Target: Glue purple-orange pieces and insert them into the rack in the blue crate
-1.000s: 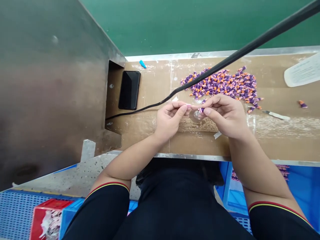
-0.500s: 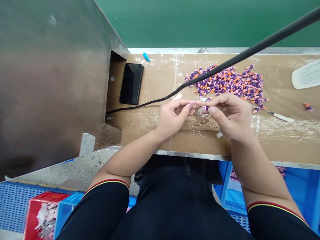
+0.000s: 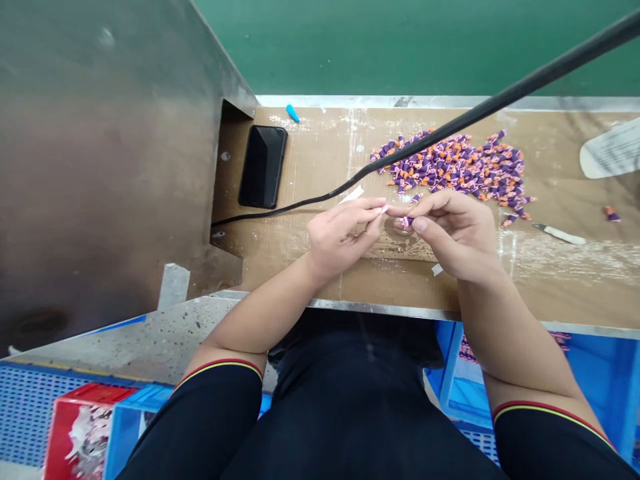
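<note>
My left hand (image 3: 340, 235) and my right hand (image 3: 453, 230) meet fingertip to fingertip over the cardboard-covered bench (image 3: 310, 160). Between thumb and forefinger my right hand pinches a small purple piece (image 3: 407, 219). The fingertips of my left hand touch the same piece at its pale end. Just beyond my hands lies a heap of several small purple and orange pieces (image 3: 453, 167). A small clear round thing on the bench is mostly hidden under my fingers.
A black phone (image 3: 263, 167) lies at the left by a big metal housing (image 3: 100, 167). A black cable (image 3: 450, 127) crosses the bench. A small knife (image 3: 559, 233), a white sheet (image 3: 610, 153), a blue cap (image 3: 293, 113) and blue crates (image 3: 590, 380) lie around.
My hands stay together on the piece; the left fingers have closed in slightly toward the right hand. The view shifted a little since one second ago.
</note>
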A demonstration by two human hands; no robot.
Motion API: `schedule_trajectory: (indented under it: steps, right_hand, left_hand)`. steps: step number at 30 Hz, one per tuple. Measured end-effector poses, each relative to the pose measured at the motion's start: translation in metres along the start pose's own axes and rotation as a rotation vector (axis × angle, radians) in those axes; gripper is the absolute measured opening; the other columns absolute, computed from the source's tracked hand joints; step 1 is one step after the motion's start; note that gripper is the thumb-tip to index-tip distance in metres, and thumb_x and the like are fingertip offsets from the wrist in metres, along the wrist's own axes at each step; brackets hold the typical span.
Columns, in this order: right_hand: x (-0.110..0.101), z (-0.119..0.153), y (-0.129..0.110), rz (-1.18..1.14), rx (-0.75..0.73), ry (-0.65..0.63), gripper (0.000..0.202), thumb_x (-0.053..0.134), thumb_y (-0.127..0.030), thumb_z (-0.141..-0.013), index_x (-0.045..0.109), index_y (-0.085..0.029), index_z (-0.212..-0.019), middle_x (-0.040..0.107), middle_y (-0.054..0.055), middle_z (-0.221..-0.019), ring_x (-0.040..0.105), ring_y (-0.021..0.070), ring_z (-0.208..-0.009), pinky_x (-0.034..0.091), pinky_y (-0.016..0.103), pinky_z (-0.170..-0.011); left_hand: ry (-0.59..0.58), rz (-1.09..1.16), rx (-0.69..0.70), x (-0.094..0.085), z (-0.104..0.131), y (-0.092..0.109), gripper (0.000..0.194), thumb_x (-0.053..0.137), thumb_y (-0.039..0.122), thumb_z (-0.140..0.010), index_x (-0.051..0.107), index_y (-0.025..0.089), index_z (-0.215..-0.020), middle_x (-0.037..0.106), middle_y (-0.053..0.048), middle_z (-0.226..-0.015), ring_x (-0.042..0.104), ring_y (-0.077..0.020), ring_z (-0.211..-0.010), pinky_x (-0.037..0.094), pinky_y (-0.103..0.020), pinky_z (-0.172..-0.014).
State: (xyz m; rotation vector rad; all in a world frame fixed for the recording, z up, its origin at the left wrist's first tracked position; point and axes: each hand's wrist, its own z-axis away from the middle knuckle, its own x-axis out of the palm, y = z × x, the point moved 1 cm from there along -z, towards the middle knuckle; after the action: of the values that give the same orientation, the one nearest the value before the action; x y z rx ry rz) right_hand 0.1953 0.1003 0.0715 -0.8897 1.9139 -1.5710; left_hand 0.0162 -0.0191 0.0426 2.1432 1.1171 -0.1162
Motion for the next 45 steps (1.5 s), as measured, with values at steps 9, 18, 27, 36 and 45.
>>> schedule_trajectory:
  steps: [9, 18, 27, 36, 45]
  right_hand:
    - [0.003, 0.0, 0.0, -0.02, -0.007, 0.044, 0.027, 0.089, -0.052, -0.102, 0.078, -0.028, -0.1, 0.079, 0.002, -0.087, 0.088, 0.025, -0.106, 0.074, 0.037, -0.093]
    - [0.006, 0.002, 0.005, 0.016, -0.037, 0.101, 0.031, 0.087, -0.058, -0.102, 0.074, -0.03, -0.1, 0.079, 0.001, -0.087, 0.087, 0.0249, -0.098, 0.074, 0.038, -0.082]
    - [0.02, 0.005, 0.006, 0.368, -0.187, 0.25, 0.014, 0.084, -0.041, -0.104, 0.087, -0.031, -0.113, 0.086, 0.004, -0.099, 0.081, 0.023, -0.087, 0.071, 0.042, -0.086]
    - [0.028, 0.004, 0.008, 0.432, -0.221, 0.296, 0.009, 0.083, -0.035, -0.102, 0.09, -0.031, -0.106, 0.089, 0.004, -0.1, 0.085, 0.0252, -0.091, 0.074, 0.043, -0.087]
    - [0.025, 0.005, 0.011, 0.45, -0.225, 0.269, 0.007, 0.084, -0.035, -0.102, 0.09, -0.034, -0.104, 0.09, 0.002, -0.1, 0.087, 0.026, -0.094, 0.074, 0.045, -0.088]
  left_hand:
    - [-0.022, -0.086, 0.079, 0.005, 0.009, -0.011, 0.025, 0.073, 0.014, -0.108, 0.078, 0.021, -0.132, 0.088, -0.007, -0.124, 0.086, -0.016, -0.112, 0.071, -0.027, -0.104]
    - [0.001, 0.372, -0.39, 0.008, -0.002, 0.001, 0.02, 0.076, 0.043, -0.11, 0.087, 0.027, -0.11, 0.09, -0.005, -0.116, 0.087, -0.0197, -0.108, 0.073, -0.037, -0.103]
    - [0.054, 0.905, -0.984, 0.022, -0.003, 0.006, 0.054, 0.097, 0.073, -0.082, 0.087, 0.022, -0.095, 0.087, -0.007, -0.101, 0.083, -0.0164, -0.091, 0.071, -0.029, -0.086]
    - [0.089, 0.898, -0.966, 0.026, 0.001, 0.008, 0.051, 0.097, 0.073, -0.082, 0.088, 0.024, -0.093, 0.083, -0.005, -0.088, 0.069, -0.0117, -0.075, 0.062, -0.027, -0.074]
    - [0.08, 0.839, -0.962, 0.024, 0.003, 0.009, 0.053, 0.094, 0.077, -0.083, 0.089, 0.026, -0.096, 0.084, -0.004, -0.092, 0.064, -0.0114, -0.072, 0.059, -0.027, -0.07]
